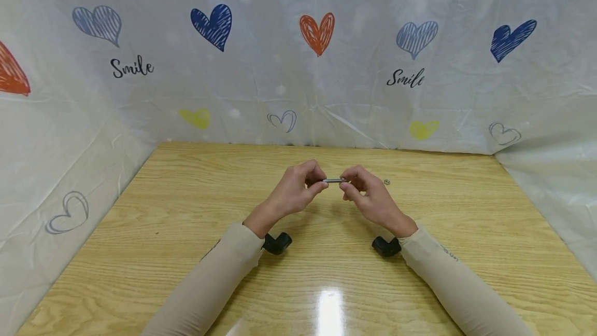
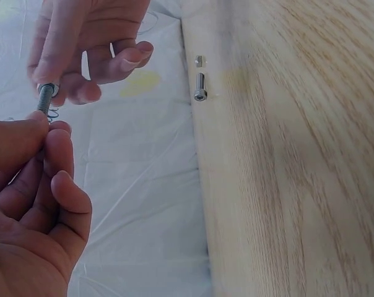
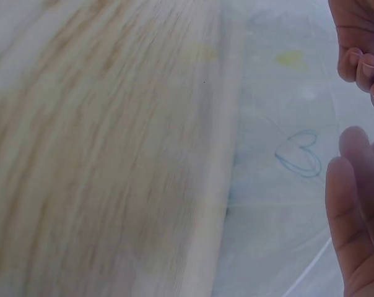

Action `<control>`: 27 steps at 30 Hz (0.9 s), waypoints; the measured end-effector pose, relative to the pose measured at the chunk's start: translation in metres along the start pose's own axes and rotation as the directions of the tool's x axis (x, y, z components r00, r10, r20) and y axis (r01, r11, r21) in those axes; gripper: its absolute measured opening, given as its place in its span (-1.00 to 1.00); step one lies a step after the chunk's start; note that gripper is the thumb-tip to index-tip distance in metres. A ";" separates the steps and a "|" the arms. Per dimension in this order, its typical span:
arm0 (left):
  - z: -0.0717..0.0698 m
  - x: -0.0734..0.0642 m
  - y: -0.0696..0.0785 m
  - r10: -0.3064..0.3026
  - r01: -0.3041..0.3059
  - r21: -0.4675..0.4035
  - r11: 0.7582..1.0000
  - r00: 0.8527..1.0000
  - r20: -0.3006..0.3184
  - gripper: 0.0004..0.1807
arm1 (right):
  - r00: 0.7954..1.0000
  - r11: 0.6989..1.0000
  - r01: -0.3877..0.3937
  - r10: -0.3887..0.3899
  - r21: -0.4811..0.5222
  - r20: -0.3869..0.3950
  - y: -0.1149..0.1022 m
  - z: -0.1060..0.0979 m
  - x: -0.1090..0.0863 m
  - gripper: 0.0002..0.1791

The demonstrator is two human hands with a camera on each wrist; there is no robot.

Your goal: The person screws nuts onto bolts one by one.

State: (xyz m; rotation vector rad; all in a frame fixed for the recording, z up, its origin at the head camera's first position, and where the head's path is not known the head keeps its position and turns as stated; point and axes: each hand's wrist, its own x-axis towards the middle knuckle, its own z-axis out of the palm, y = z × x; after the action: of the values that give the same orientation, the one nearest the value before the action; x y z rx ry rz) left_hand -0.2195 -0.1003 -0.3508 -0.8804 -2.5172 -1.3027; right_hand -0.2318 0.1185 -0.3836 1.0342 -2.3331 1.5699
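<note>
My left hand pinches a metal bolt between thumb and fingers, over the far middle of the table. At the bolt's other end, my right hand pinches a nut on the threaded shank. In the left wrist view the bolt's thread shows between the two hands; its head is hidden in the left fingers. The right wrist view catches only part of the right hand and the left hand, without the bolt.
On the wooden table lie a second socket-head bolt and a loose nut, near my right hand. Black wrist mounts hang under both sleeves. A white sheet with printed hearts stands behind the table and at its sides.
</note>
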 end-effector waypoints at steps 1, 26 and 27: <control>0.000 0.000 0.000 0.002 -0.002 0.002 1.000 1.000 -0.003 -0.94 | 1.000 1.000 0.003 -0.003 0.003 -0.002 0.000 0.000 0.000 -0.88; 0.000 0.000 0.002 0.012 -0.012 0.006 1.000 1.000 0.004 -0.93 | 1.000 0.998 0.021 -0.022 -0.064 -0.009 0.000 0.001 0.000 -0.90; 0.000 0.000 0.002 0.015 -0.015 0.006 1.000 1.000 0.005 -0.93 | 1.000 0.998 0.015 -0.016 -0.065 -0.010 0.000 0.000 0.000 -0.92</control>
State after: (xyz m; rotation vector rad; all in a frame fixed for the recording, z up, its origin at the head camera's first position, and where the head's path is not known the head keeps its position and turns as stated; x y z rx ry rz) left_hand -0.2186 -0.0992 -0.3498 -0.8997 -2.5121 -1.2892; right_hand -0.2320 0.1183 -0.3840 1.0246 -2.3465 1.4803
